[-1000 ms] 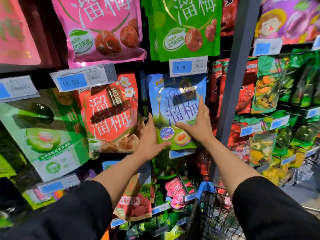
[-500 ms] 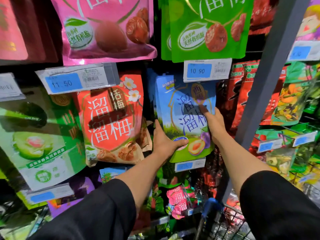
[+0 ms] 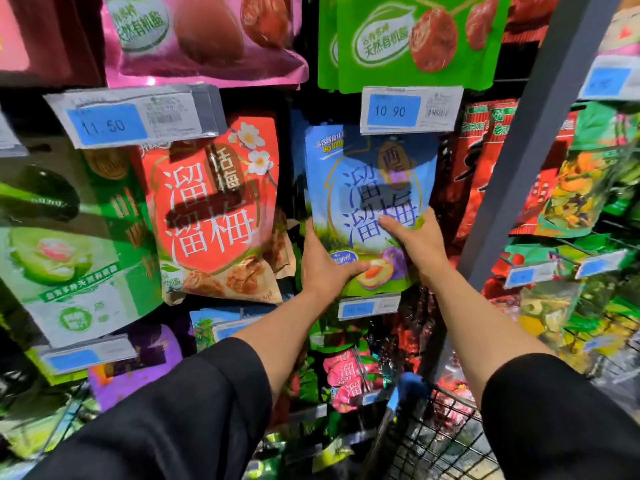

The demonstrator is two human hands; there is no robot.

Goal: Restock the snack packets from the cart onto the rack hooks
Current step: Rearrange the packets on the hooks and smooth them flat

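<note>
Gripping the blue packet (image 3: 367, 188) low at both edges, left hand (image 3: 323, 263) and right hand (image 3: 417, 245) fingers curl round it

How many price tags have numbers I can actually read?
2. The 11.50 tag hangs above the red packet; the 10.90 tag above the blue packet that both hands hold. Other tags are too blurred.

Both arms outstretched, left grip (image 3: 323, 263) and right grip (image 3: 417, 242) clasping inward, thumbs in front.
</note>
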